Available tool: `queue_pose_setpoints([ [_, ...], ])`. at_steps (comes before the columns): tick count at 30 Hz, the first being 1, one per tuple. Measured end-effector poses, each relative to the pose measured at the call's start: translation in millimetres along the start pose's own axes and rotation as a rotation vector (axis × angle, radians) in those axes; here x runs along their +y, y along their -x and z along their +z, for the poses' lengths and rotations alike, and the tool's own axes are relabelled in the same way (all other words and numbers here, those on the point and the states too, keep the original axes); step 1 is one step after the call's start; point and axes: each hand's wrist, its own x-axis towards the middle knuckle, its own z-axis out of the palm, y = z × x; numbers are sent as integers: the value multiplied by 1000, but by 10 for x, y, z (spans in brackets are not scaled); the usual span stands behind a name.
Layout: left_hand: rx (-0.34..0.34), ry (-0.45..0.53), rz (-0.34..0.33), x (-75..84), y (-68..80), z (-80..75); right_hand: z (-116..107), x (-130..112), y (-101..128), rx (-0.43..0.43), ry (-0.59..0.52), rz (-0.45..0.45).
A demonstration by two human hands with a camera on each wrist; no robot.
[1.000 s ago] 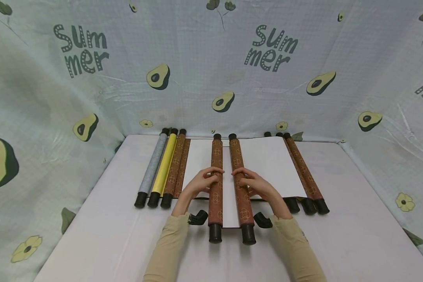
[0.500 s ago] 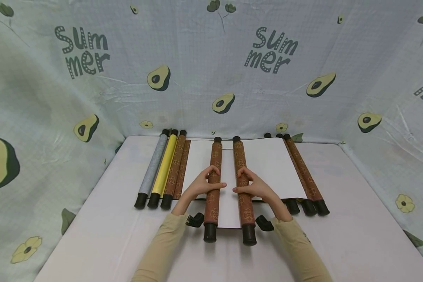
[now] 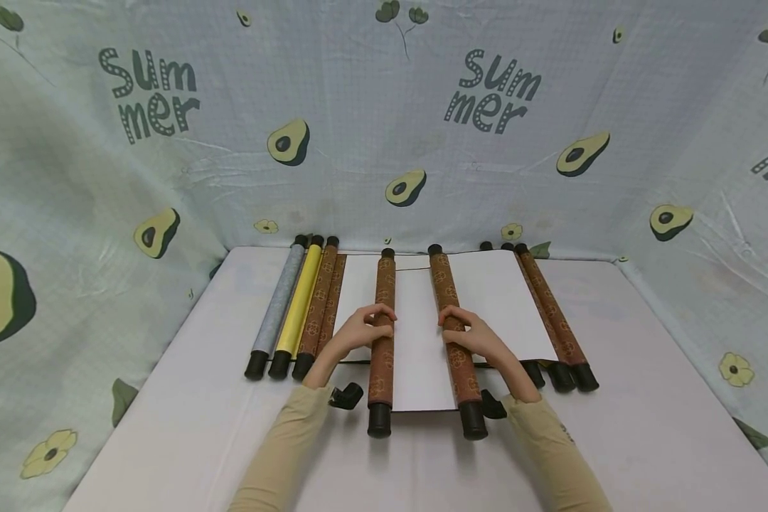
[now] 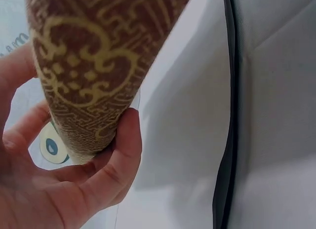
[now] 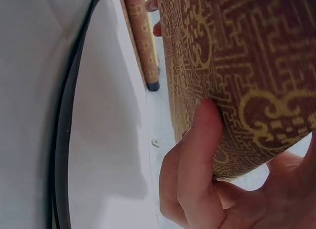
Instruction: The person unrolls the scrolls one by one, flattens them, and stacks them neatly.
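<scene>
In the middle of the head view is a partly unrolled scroll, its white sheet (image 3: 422, 341) stretched between two brown patterned rolls with black end knobs. My left hand (image 3: 361, 331) grips the left roll (image 3: 381, 366), thumb and fingers curled around it; the left wrist view shows this hand (image 4: 74, 189) under the gold-patterned roll (image 4: 89, 61). The right roll (image 3: 462, 373) is gripped the same way by my right hand (image 3: 476, 337). Up close in the right wrist view, curled fingers (image 5: 195, 174) touch that roll (image 5: 247, 71). The rolls splay slightly apart toward me.
Beneath lies another white sheet (image 3: 493, 306), spread open. To its left are a grey roll (image 3: 278, 299), a yellow roll (image 3: 299, 302) and a brown roll (image 3: 317, 306); more brown rolls (image 3: 553, 320) lie right. A printed cloth wall (image 3: 358, 142) stands behind the table (image 3: 185, 427).
Both hands have moved apart, the left one leftward and the right one rightward, carrying the rolls along. The strip of white sheet between the rolls is wider.
</scene>
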Motion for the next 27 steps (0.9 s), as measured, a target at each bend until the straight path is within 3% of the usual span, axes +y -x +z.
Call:
queue_pose_setpoints([
  [7,12,-25,0,-10,-7,-14,-9,-75,81,5,24,-11],
  [18,45,-108,70,-13,0,-2,-55,232,-31,13,2,-32],
  [27,43,-66,14,13,26,-24,-129,321,-21,17,30,-7],
])
